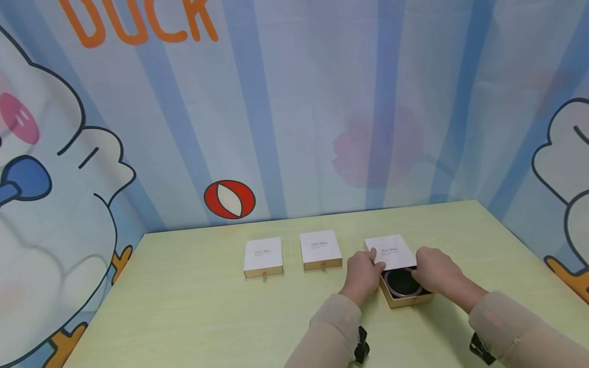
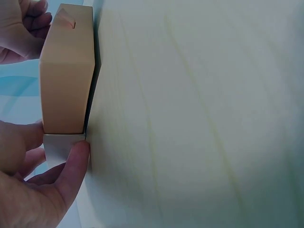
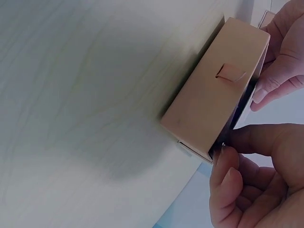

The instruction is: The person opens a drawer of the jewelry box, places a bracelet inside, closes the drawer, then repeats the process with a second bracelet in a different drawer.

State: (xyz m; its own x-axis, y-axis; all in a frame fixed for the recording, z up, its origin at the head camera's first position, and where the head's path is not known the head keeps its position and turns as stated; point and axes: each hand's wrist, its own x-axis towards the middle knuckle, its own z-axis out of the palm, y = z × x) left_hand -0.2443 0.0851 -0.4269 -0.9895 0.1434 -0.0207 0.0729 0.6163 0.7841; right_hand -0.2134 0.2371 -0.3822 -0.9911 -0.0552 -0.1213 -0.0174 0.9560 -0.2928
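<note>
A white box sleeve point(image 1: 389, 251) with small print on top has its gold drawer point(image 1: 411, 300) slid out towards me. Inside lies a round black piece point(image 1: 403, 282) with a pale shiny ring about it. My left hand point(image 1: 362, 276) holds the left side of the sleeve, thumb on top; the left wrist view shows its fingers on the sleeve's white side point(image 2: 59, 148). My right hand point(image 1: 439, 271) is at the drawer's right wall, fingers curled. In the right wrist view, its thumb and forefinger point(image 3: 225, 161) pinch the drawer's edge; the thumb tip is hidden inside.
Two similar closed boxes stand to the left: a middle one point(image 1: 320, 249) and a far-left one point(image 1: 263, 256), each with a small pull tab in front. Behind the pale yellow table point(image 1: 193, 306) hangs a blue striped cartoon backdrop point(image 1: 303, 112).
</note>
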